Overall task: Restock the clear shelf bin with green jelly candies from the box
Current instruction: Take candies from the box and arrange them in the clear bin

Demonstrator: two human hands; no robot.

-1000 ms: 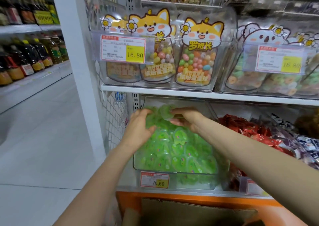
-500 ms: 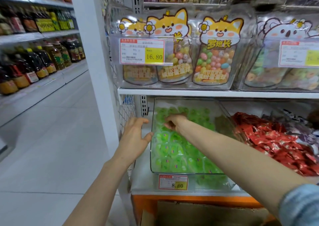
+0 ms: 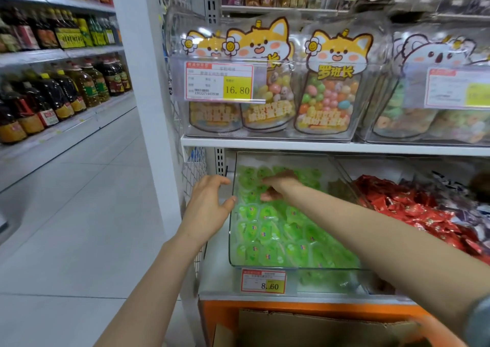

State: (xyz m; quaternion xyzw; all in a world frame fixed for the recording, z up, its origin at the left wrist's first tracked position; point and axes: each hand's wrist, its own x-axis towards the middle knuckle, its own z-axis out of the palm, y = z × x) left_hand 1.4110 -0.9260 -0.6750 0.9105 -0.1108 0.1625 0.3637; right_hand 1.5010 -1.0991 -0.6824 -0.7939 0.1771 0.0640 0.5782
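Note:
A clear shelf bin (image 3: 232, 240) on the lower shelf holds several green jelly candies (image 3: 267, 236) in small sealed cups. My right hand (image 3: 279, 185) reaches into the back of the bin and lies palm down on the candies, fingers spread to the left. My left hand (image 3: 208, 205) is outside the bin, fingers relaxed, with the thumb touching the bin's left wall. At the bottom edge, the open cardboard box (image 3: 318, 328) sits below the shelf, its contents hidden.
A price tag reading 8.60 (image 3: 263, 280) hangs on the bin's front. Red-wrapped sweets (image 3: 413, 209) fill the bin to the right. Clear bins of cartoon candy bags (image 3: 267, 81) stand on the shelf above. A white post (image 3: 143, 95) and an aisle of oil bottles (image 3: 53, 95) lie to the left.
My right hand has let go of the candies it held and moved deeper, to the back of the bin. My left hand has moved off the candies to outside the bin's left wall.

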